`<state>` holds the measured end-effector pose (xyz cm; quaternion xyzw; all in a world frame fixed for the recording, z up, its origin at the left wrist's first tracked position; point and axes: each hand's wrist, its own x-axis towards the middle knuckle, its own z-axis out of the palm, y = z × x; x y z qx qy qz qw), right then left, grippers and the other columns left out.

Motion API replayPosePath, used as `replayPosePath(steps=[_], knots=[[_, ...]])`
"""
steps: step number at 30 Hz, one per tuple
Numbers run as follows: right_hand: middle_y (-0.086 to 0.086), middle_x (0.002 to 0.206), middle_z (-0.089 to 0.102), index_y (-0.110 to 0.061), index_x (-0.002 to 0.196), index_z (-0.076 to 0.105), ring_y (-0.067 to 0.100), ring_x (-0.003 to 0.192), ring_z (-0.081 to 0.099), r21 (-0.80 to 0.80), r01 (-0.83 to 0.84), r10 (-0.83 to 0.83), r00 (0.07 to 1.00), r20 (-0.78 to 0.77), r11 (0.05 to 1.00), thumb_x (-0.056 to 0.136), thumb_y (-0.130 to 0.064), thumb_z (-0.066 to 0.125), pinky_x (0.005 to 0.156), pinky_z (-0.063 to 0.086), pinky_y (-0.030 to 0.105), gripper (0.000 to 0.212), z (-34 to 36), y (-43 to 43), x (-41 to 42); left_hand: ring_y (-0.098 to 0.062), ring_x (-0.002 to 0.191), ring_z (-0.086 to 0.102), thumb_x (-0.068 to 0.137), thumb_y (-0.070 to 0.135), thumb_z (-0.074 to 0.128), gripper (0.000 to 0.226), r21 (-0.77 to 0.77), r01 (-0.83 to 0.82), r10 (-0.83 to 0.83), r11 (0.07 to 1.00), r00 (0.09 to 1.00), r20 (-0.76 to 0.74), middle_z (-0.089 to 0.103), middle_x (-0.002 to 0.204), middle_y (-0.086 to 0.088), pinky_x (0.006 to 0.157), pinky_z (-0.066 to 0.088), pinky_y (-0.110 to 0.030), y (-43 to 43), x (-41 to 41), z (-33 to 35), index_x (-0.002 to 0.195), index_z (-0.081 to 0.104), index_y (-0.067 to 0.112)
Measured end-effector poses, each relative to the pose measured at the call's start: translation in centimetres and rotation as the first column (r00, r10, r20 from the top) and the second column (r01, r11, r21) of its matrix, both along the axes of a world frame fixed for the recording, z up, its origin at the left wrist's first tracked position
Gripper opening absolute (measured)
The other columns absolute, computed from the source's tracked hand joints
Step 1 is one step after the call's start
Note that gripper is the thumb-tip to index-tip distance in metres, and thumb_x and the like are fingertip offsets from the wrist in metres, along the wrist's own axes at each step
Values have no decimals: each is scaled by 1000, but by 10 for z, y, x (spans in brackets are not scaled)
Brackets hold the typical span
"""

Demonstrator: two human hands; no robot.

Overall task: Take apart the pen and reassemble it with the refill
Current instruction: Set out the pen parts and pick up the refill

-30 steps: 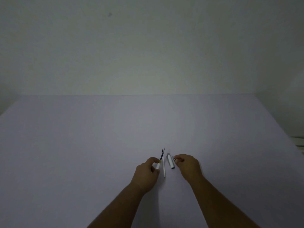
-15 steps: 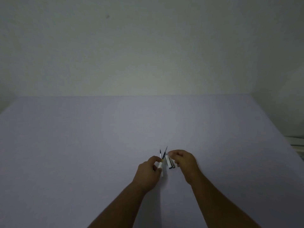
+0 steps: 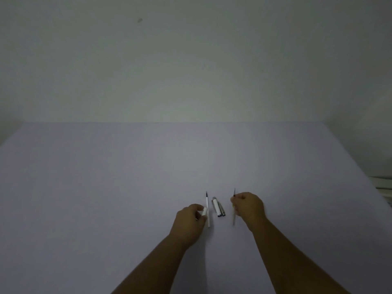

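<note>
Moved: right hand (image 3: 249,209) now apart from left, pinching a refill (image 3: 234,217)
Left hand (image 3: 189,222): pinching white barrel piece (image 3: 204,212)
Table (image 3: 106,187): second refill (image 3: 207,209), cap (image 3: 218,207)

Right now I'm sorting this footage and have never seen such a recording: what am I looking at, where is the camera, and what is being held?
There is no machine here: a person works with two bare hands. The single camera sits on the person's head, looking forward and down, so the arms reach in from the bottom. The left hand holds a short white pen piece. Beside it on the pale table lies a thin refill. The right hand grips another thin refill. Between the hands lies a white pen part with a metal clip. The light is dim, so finer details cannot be told.
</note>
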<state>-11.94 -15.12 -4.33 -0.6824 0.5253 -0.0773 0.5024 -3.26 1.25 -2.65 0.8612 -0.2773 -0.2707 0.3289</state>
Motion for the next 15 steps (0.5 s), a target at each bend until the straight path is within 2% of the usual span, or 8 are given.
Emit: replayPosePath(steps=[2,5,7,9,11,13,15], knots=[[10,67,62,-15,62,60,25,68,60,-70,-117,108,986,-125,991,83,-17,65,76,54,40,22,-7,4,-3,-8,83,51,92,25,53,31,5,-16,16,1000,999,31,65,112,-6,75,38,-18,1,0,-1,121,59,14],[8,73,61,-6,81,69,22,73,59,-107,-138,120,981,-153,985,83,-19,66,73,49,33,14,-14,10,-4,-8,82,51,91,26,55,29,10,-35,34,999,998,57,66,110,-5,74,38,-18,3,2,-3,117,62,13],[7,80,61,-1,92,69,20,77,57,-113,-99,83,987,-139,989,83,-20,68,75,46,31,21,-17,12,-4,-10,80,54,90,25,58,26,1,-67,66,998,997,44,66,99,-4,75,47,-24,3,3,-4,111,65,14],[7,81,61,0,94,69,20,79,56,-115,-78,62,989,-132,990,82,-20,68,78,47,32,23,-18,14,-4,-13,79,57,88,24,60,23,-20,-100,101,995,995,14,60,89,2,75,57,-35,4,4,-5,107,66,13],[9,84,62,1,94,68,19,80,55,-116,-63,48,990,-130,991,83,-18,68,82,49,34,22,-19,15,-3,-14,79,57,88,24,60,22,-17,-102,102,995,995,10,57,86,4,75,59,-39,5,4,-6,106,66,13],[13,90,67,1,94,69,19,81,56,-119,-48,34,992,-122,992,82,-17,69,83,49,34,22,-20,16,-3,-13,79,57,88,24,61,21,-26,-104,104,994,994,8,57,86,5,73,59,-37,6,5,-6,105,66,13],[16,95,70,0,92,69,22,83,59,-117,-24,12,995,-100,993,80,-17,71,82,49,33,21,-22,18,-2,-11,77,56,88,23,61,21,-46,-113,115,993,993,25,57,86,4,66,54,-20,9,6,-7,105,67,13]])
